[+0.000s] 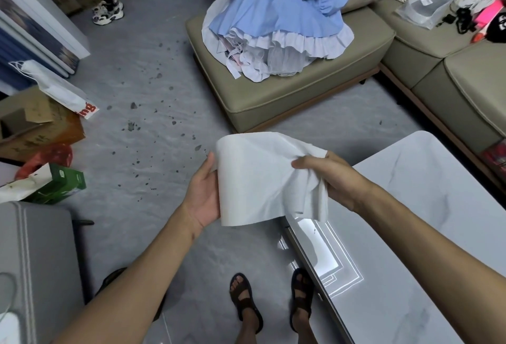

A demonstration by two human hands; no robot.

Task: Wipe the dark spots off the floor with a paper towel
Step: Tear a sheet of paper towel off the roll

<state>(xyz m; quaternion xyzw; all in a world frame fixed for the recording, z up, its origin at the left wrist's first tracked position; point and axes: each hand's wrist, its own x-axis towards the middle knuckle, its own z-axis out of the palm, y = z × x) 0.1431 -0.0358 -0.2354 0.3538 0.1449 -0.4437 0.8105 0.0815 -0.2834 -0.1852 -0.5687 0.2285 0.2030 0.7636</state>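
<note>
I hold a white paper towel (260, 176) spread in the air at waist height, above the grey tiled floor (131, 206). My left hand (204, 193) grips its left edge with the thumb on top. My right hand (328, 176) pinches its bunched right side. Many dark spots (153, 135) are scattered over the floor ahead and to the left, from beside the ottoman down to the area left of the towel. The larger blotches lie near the middle of that patch. My sandalled feet (271, 302) stand on the floor below the towel.
A beige ottoman (273, 102) piled with blue and white clothes stands ahead. A beige sofa (449, 75) runs along the right. A white marble table (427, 234) is at my right. Cardboard boxes and bags (41, 135) crowd the left, with a grey case (35, 261) at lower left.
</note>
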